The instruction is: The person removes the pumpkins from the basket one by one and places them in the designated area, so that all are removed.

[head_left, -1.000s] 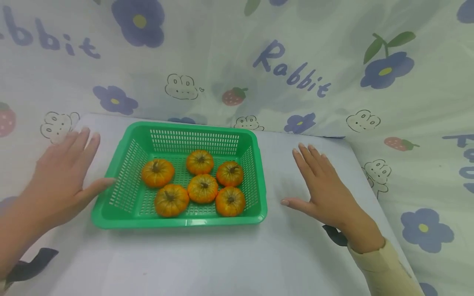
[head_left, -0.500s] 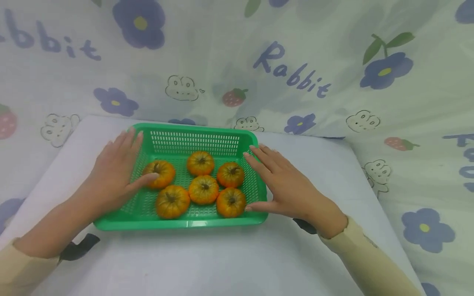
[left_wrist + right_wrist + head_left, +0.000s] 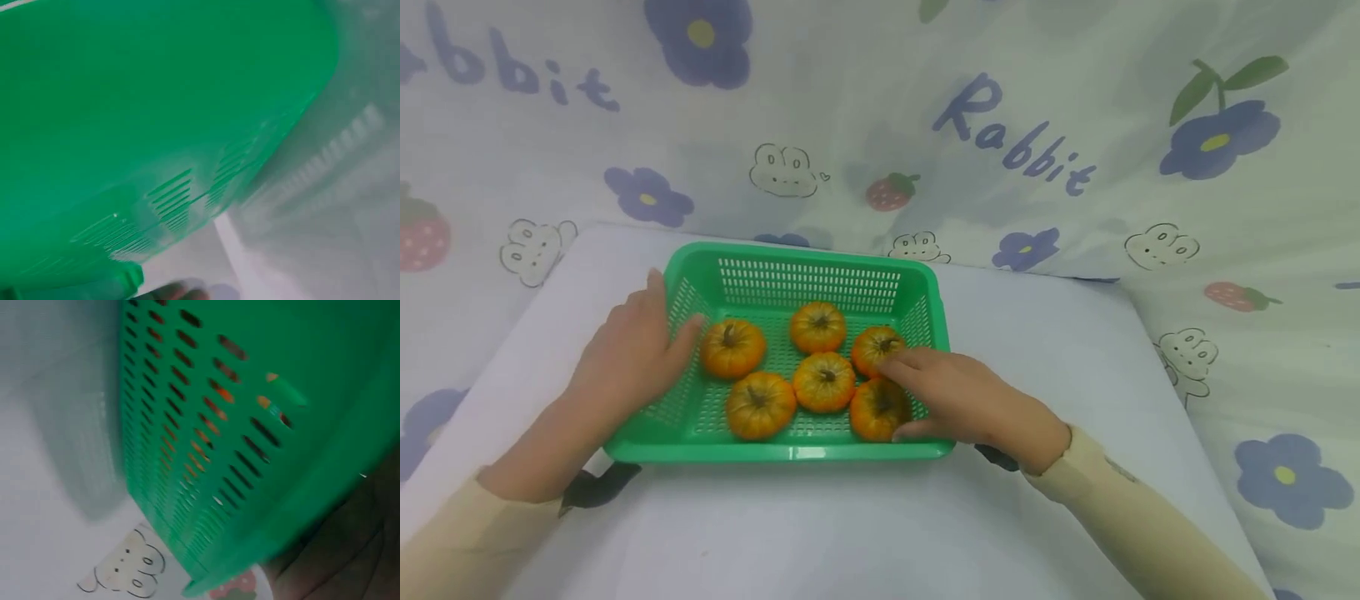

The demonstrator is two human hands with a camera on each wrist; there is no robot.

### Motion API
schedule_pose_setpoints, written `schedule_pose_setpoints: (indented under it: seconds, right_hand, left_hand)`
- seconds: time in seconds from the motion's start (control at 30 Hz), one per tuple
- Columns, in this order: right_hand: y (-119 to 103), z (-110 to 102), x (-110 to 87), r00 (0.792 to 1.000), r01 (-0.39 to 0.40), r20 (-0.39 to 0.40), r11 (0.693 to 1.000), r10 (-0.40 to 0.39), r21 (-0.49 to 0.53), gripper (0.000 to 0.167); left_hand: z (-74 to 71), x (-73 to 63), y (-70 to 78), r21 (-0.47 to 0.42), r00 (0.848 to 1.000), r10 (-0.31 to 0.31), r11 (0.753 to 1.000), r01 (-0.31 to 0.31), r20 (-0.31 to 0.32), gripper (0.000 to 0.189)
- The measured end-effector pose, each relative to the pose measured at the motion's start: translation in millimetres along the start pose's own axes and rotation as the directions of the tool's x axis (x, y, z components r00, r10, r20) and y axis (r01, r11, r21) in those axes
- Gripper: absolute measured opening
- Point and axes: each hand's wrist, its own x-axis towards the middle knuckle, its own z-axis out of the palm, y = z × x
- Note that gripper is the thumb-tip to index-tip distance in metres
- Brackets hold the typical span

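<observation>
White tabletop (image 3: 820, 533): left hand (image 3: 631, 350) at left of green basket (image 3: 737, 452), grip unclear; right hand (image 3: 958, 396) wide over its near-right pumpkin (image 3: 871, 414), apparent reach, closing due.

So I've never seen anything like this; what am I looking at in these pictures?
There's no machine here, just a person's bare left hand and right hand. The wide picture comes from a camera on the head; the two close-ups come from one on each wrist, and mostly show the side of a green basket. It stands on a white table and contains six small orange pumpkins. The left hand is at its left edge; the right hand reaches over its right edge, fingers over the pumpkins there. Whether either grips anything, I can't tell.
</observation>
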Motion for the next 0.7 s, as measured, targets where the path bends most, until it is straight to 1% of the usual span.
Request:
schedule_pose_setpoints:
  seconds: [0.13,0.3,0.4,0.53,0.63,0.7]
  right_hand:
    - [3,6,8.6,0.999,-0.009,0.041,1.000,0.009,0.007,0.076]
    - [4,6,15.0,0.997,-0.008,0.075,1.000,0.008,0.006,0.072]
    - [2,5,18.0,0.995,-0.019,0.098,1.000,0.020,-0.008,0.070]
    - [-1,7,23.6,0.988,-0.055,0.140,0.997,0.061,-0.046,0.071]
    - [-2,11,26.5,0.982,-0.086,0.163,0.993,0.097,-0.077,0.072]
    - [-2,13,26.9,0.980,-0.096,0.165,0.991,0.111,-0.096,0.072]
  left_hand:
    - [-0.7,-1.7,0.9,0.024,0.998,-0.064,0.998,0.064,0.006,0.085]
    - [-4.3,-6.3,-2.5,-0.041,0.991,-0.132,0.990,0.132,0.014,0.069]
    - [-6.0,-8.1,-4.6,-0.066,0.989,-0.148,0.987,0.149,0.029,0.066]
    - [-6.6,-10.1,-6.4,-0.072,0.985,-0.161,0.984,0.166,0.066,0.072]
    - [-5.3,-11.2,-6.3,-0.108,0.983,-0.163,0.979,0.172,0.081,0.072]
    - [-3.8,-11.1,-5.4,-0.136,0.984,-0.160,0.976,0.170,0.083,0.071]
